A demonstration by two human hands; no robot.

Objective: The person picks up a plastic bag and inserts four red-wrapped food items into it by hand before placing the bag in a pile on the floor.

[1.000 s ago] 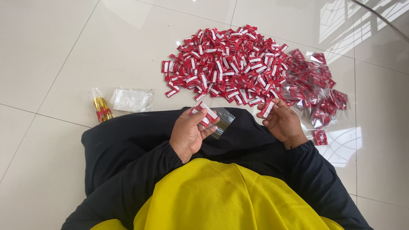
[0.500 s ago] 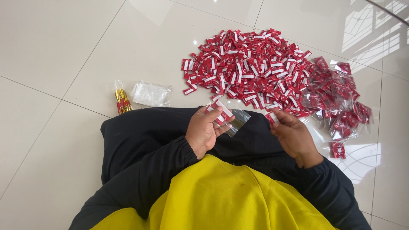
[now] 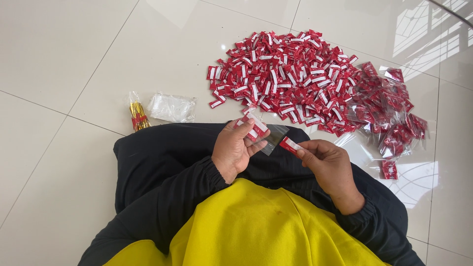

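My left hand [image 3: 235, 149] holds a small clear plastic bag [image 3: 274, 138] together with a few red-and-white sachets [image 3: 255, 126] over my black-clad lap. My right hand [image 3: 329, 166] pinches one red-and-white sachet [image 3: 290, 145] at its fingertips, its end right at the mouth of the clear bag. A big heap of the same red-and-white sachets [image 3: 288, 79] lies on the white tiled floor just beyond my hands.
To the right of the heap is a pile of filled clear bags with red sachets [image 3: 389, 114]. On the left lie a packet of empty clear bags [image 3: 171, 107] and a small bundle of gold-and-red strips [image 3: 138, 116]. My yellow top [image 3: 256, 231] fills the bottom.
My right hand has come away from the heap with one sachet and brought it to the bag in my left hand. The camera view has shifted slightly.
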